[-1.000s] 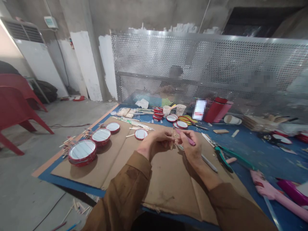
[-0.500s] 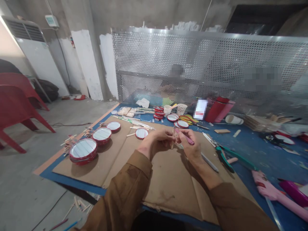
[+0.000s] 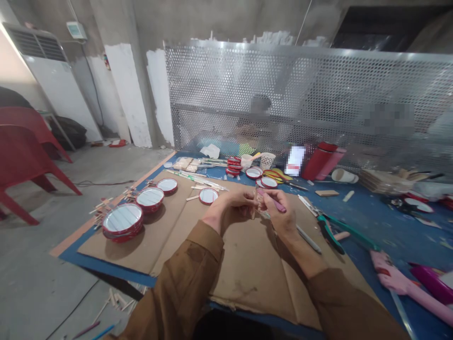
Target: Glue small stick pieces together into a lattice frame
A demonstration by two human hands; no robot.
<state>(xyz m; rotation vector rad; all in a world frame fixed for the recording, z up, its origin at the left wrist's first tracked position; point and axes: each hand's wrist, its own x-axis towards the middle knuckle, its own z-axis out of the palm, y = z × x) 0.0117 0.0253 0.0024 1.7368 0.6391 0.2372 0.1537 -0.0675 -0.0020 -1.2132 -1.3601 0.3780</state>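
Note:
Over the middle of the cardboard sheet (image 3: 247, 264), my hands meet almost fingertip to fingertip. Closed in a pinch, my left hand (image 3: 238, 202) grips a small pale wooden stick (image 3: 253, 214), mostly hidden by the fingers. My right hand (image 3: 284, 216) is closed around a slim tool with a pinkish-purple handle (image 3: 279, 206); its tip is against the stick, too small to make out. Just left of my left hand lies a round red-rimmed tin (image 3: 208, 195). Beside my right forearm rests a grey pen-like tool (image 3: 308, 239).
Several red tins (image 3: 123, 222) with thin sticks across them line the left side. Green-handled pliers (image 3: 330, 234) and a pink glue gun (image 3: 389, 271) lie right. Behind are paper cups (image 3: 267, 161), a phone (image 3: 295, 160), a red bottle (image 3: 319, 160) and a perforated metal screen (image 3: 219, 94).
Almost nothing differs. Both hands keep the same grip and place, with at most a slight shift of the fingers.

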